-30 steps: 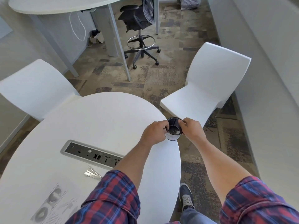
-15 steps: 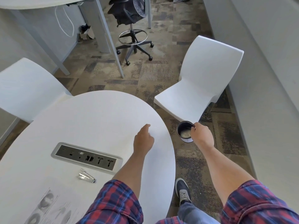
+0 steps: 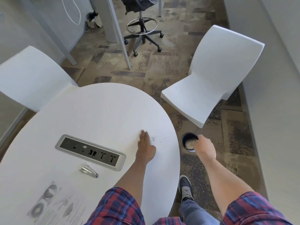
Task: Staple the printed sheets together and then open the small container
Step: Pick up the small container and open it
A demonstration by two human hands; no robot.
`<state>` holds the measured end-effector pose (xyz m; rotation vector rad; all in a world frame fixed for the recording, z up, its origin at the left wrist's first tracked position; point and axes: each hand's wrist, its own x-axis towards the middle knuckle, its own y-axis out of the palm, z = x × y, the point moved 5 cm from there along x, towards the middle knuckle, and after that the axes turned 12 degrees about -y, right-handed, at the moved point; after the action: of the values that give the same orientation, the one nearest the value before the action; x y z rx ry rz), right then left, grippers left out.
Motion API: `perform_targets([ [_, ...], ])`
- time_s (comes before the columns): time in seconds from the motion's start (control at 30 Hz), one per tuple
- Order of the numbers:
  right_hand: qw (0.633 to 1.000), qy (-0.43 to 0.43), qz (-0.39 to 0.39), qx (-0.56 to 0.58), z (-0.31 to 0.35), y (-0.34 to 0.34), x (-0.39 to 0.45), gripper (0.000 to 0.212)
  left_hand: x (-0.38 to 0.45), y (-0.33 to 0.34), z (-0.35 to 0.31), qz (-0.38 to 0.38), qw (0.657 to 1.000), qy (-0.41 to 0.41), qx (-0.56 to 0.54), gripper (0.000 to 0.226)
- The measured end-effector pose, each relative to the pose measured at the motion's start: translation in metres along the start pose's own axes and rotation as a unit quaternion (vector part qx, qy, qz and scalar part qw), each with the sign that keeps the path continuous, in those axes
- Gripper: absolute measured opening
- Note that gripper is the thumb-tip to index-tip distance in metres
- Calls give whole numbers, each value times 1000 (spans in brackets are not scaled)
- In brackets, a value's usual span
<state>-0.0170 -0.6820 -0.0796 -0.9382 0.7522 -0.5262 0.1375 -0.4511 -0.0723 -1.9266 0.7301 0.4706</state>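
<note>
Your small container (image 3: 189, 142) is at the right middle of the frame, past the edge of the table (image 3: 97, 114) and over the carpet. It is a dark round cup with no lid on it. Its open mouth tips up toward you, so you can see something pale inside. Your right hand (image 3: 204, 147) has its grip closed around the container's near side, with the fingers curled on the rim. That arm is held out straight, away from the table.

Your left hand (image 3: 146, 147) lies flat on the table, palm down, fingers together and pointing to the top of the frame. It holds nothing (some tiny specks sit just right of it).

The stapler (image 3: 88, 170) lies at the lower left, its long side slanting down to the right. The printed sheets (image 3: 53, 207) lie flat below it, apart from it.
</note>
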Motion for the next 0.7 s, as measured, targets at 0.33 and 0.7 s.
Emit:
perform_targets([
  [0.33,1000,-4,26,9,9,17,5,23,-3,10,-38,84,995,8,-57,73],
  [0.7,999,-22,43,4,12,24,4,18,1,25,-56,114,979,45,-164,73],
])
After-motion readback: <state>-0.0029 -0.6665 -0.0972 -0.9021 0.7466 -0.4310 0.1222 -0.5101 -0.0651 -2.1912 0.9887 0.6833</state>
